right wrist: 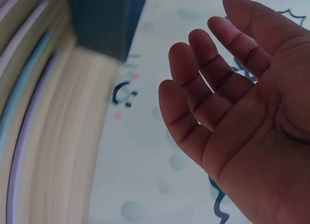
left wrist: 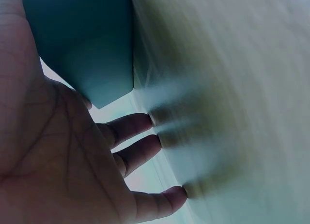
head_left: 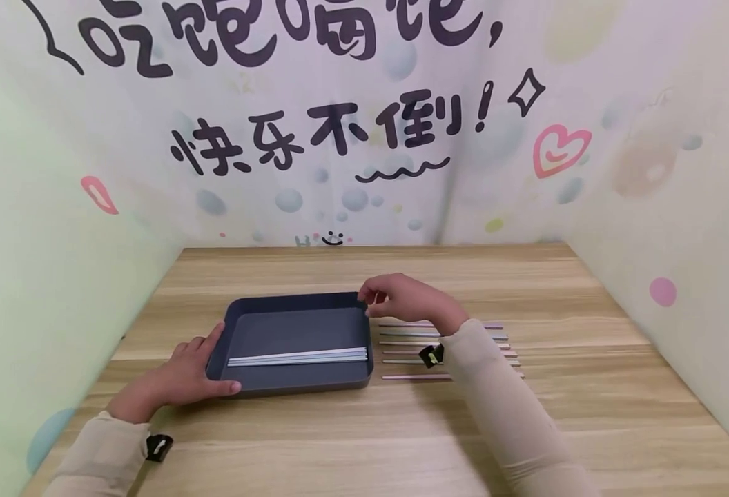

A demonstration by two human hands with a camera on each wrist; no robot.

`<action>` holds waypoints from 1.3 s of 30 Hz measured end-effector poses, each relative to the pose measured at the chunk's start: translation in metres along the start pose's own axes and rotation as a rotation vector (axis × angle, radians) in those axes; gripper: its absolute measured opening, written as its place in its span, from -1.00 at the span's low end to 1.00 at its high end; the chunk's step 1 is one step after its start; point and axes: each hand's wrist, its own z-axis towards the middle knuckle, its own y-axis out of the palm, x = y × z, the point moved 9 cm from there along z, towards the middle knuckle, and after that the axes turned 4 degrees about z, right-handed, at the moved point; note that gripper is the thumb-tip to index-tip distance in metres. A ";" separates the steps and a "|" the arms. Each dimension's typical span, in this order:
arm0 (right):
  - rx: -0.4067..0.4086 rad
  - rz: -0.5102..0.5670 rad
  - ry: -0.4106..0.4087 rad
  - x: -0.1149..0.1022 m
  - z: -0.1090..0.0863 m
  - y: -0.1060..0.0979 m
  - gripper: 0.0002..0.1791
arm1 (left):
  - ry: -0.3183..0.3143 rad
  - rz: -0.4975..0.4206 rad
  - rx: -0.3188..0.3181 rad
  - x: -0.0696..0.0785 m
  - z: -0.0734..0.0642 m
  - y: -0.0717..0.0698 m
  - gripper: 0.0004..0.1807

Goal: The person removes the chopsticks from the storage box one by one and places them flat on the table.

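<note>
A dark blue-grey rectangular tray (head_left: 302, 328) lies on the table, with a few pale metallic chopsticks (head_left: 296, 357) side by side along its front part. My left hand (head_left: 181, 376) spreads around its front left corner. The thumb rests on the front rim, and a finger reaches along the left side. In the left wrist view, the other fingertips touch the table beside the tray wall (left wrist: 87, 45). Over the tray's back right corner hovers my right hand (head_left: 408, 298), fingers loosely curved. The right wrist view shows this palm (right wrist: 252, 132) holding nothing.
Several pastel chopsticks (head_left: 402, 353) lie in spaced rows on the wooden table (head_left: 339, 442), right of the tray and partly under the right forearm. A printed cloth wall (head_left: 364, 207) rises behind the table, and pale walls stand at both sides.
</note>
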 end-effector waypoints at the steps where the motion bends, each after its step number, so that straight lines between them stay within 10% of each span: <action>1: 0.006 0.013 -0.012 -0.004 0.003 0.000 -0.73 | 0.001 -0.003 0.000 0.000 0.000 0.000 0.34; 18: -0.017 0.193 -0.106 -0.045 0.052 0.031 -0.73 | -0.009 -0.013 -0.011 -0.002 0.000 -0.001 0.35; 39: -0.295 0.217 -0.041 -0.037 0.097 0.116 -0.77 | 0.002 -0.023 -0.005 0.002 -0.002 -0.004 0.36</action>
